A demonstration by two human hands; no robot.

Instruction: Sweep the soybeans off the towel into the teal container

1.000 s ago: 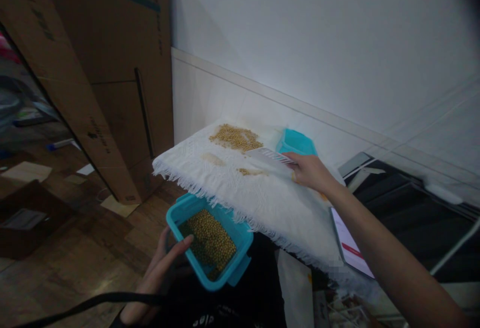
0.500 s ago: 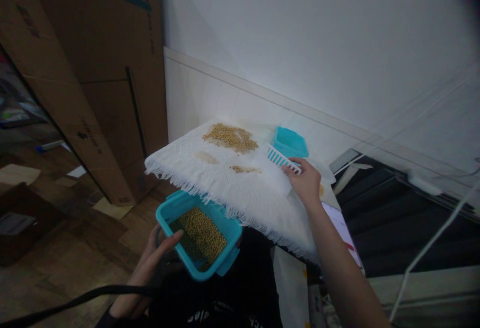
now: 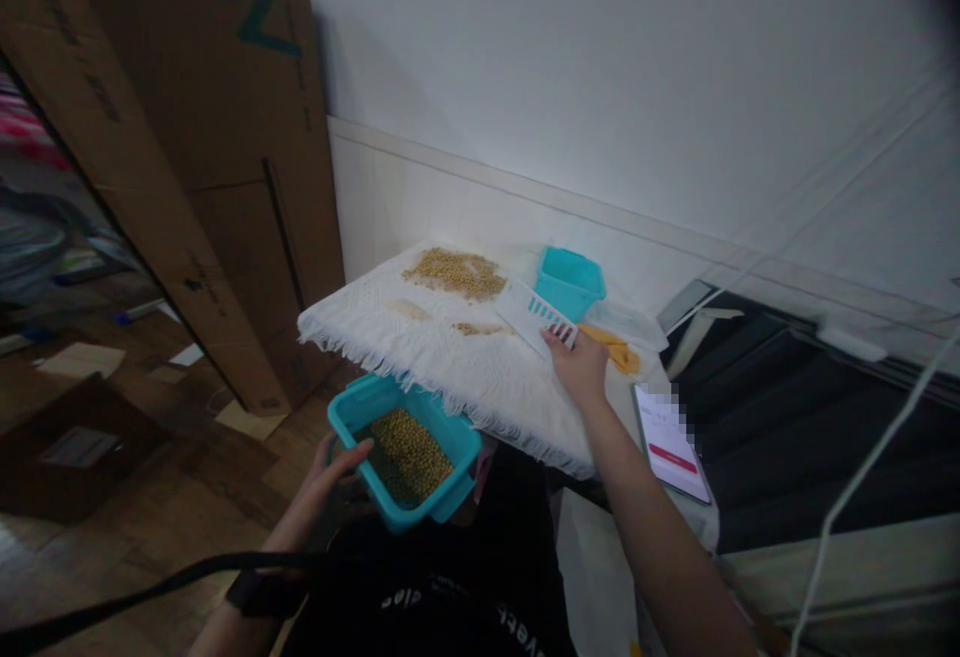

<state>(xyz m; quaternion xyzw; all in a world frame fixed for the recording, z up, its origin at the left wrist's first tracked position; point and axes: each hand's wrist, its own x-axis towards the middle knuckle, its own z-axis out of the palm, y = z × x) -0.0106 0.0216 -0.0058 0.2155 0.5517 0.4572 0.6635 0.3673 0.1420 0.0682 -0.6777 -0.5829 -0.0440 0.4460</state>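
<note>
My left hand (image 3: 341, 462) grips the near-left rim of a teal plastic bin (image 3: 457, 457), which hangs just below the table's front edge. Inside it lies a layer of yellow soybeans (image 3: 412, 452). My right hand (image 3: 579, 362) pinches the slotted end of a white plastic scraper-like piece (image 3: 517, 312), held low over the cloth. To its left, a spread pile of soybeans (image 3: 454, 272) and a smaller streak of beans (image 3: 476, 329) rest on the white fringed cloth (image 3: 390, 337). A second teal bin (image 3: 570, 282) stands behind my right hand.
A yellow cloth (image 3: 619, 349) lies right of my right hand. On the table's right side is a phone (image 3: 671, 447) with a lit screen. A tall cardboard box (image 3: 232, 167) stands at the left, a wall (image 3: 600, 67) behind. A black strap (image 3: 187, 567) crosses my left forearm.
My right hand and the white slotted piece have moved left and slightly down, toward the beans. The held bin stays below the table edge. The view has shifted, showing more of the phone.
</note>
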